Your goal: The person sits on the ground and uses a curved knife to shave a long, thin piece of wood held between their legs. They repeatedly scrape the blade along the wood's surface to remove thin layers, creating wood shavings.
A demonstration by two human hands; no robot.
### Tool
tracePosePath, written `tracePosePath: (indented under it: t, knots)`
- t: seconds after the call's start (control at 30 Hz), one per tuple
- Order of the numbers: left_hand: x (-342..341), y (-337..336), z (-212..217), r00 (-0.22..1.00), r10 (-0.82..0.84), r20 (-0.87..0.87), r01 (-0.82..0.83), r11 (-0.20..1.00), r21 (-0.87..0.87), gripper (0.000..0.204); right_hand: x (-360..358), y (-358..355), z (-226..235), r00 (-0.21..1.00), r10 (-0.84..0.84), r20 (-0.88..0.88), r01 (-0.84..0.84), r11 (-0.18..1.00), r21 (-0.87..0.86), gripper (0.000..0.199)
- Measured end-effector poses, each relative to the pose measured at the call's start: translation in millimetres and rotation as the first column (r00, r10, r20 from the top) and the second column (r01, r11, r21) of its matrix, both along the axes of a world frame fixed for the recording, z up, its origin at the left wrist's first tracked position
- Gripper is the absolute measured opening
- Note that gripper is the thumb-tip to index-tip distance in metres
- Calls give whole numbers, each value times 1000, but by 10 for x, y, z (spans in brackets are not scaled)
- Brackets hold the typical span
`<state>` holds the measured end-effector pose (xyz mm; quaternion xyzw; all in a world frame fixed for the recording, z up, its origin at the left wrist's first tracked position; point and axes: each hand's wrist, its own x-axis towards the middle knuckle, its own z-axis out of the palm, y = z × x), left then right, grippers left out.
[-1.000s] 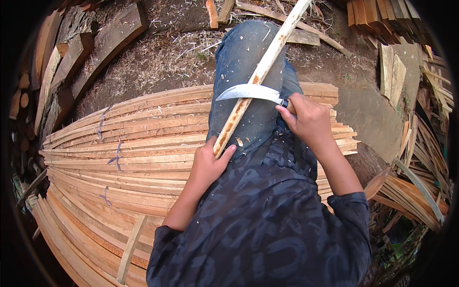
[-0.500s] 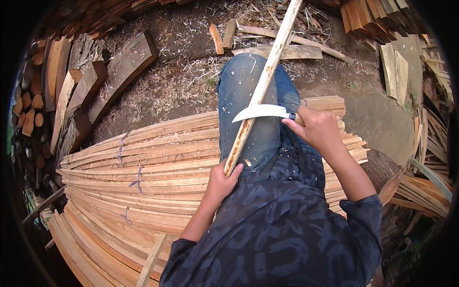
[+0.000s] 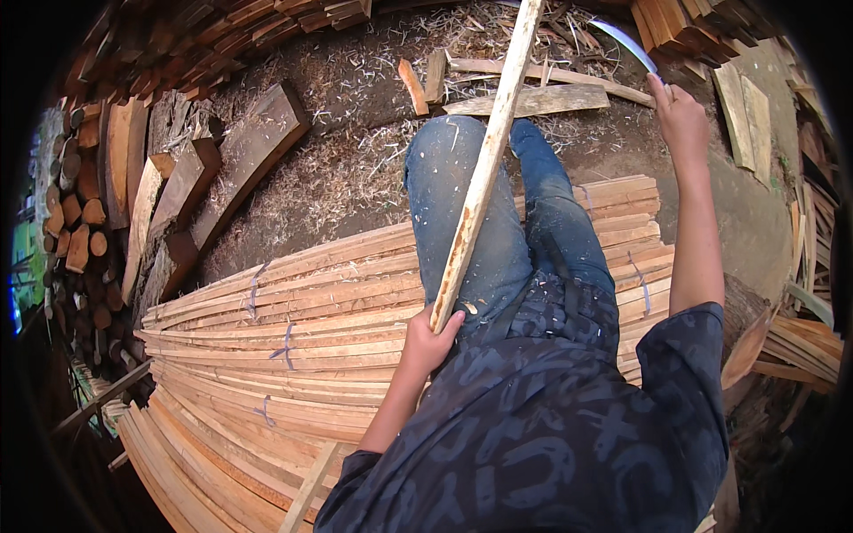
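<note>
Far to the left of the left hand, short logs (image 3: pixel 82 233) are lying stacked end-on, and thick dark slabs (image 3: pixel 233 164) are resting on the ground beyond them.

Just left of and below the left hand, bundles of thin pale slats (image 3: pixel 293 355) are lying in a fanned pile, tied here and there with bluish cord. These are looking uniform and smooth; judged as the finished stock, so a good part of the work appears done.

The left hand (image 3: pixel 428 342) is closing around the lower end of a long pale wooden strip (image 3: pixel 484 169), gripping it. The strip is running up and away from that hand, across the person's blue-jeaned legs (image 3: pixel 484 222), its far end passing out of the top of the view. Its lower part is showing brownish patches along one edge, so I judge this strip only partly trimmed.

Between the two hands, shavings and offcuts (image 3: pixel 524 93) are littering the dirt beyond the knees.

The right hand (image 3: pixel 680 115) is raised well away to the right of the strip, wrapping shut on the handle of a curved knife (image 3: pixel 626 44), blade arcing up and left, clear of the wood.

Right of that hand, more rough boards (image 3: pixel 746 98) are lying stacked; possibly stock left to shave, though I cannot tell.
</note>
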<state>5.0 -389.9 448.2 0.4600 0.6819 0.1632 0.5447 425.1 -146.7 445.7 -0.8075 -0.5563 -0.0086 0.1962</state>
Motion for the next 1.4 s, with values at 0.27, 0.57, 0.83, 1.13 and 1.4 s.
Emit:
tracePosePath:
  t: [0.27, 0.57, 0.83, 1.13, 1.4]
  knots:
    - [-173, -48, -183, 970, 124, 207, -63, 959, -278, 27, -1192, -970, -185, 843, 473, -257, -473, 878, 64, 52]
    - [-208, -31, -167, 920, 245, 305, -103, 904, -415, 25, -1537, -745, -363, 698, 716, 17, -696, 673, 249, 56]
    - [-189, -22, -199, 953, 165, 256, -79, 946, -316, 24, -209, -64, -316, 991, -93, -100, 98, 994, 56, 60]
    - [-71, -77, -167, 996, 53, 67, -52, 999, -12, 27, -1091, -1056, -451, 824, 242, -512, -266, 964, 28, 43]
    - [-63, -123, -193, 994, -29, -105, 43, 991, 130, 33, -1073, -885, -392, 867, 216, -449, -245, 970, -7, 51]
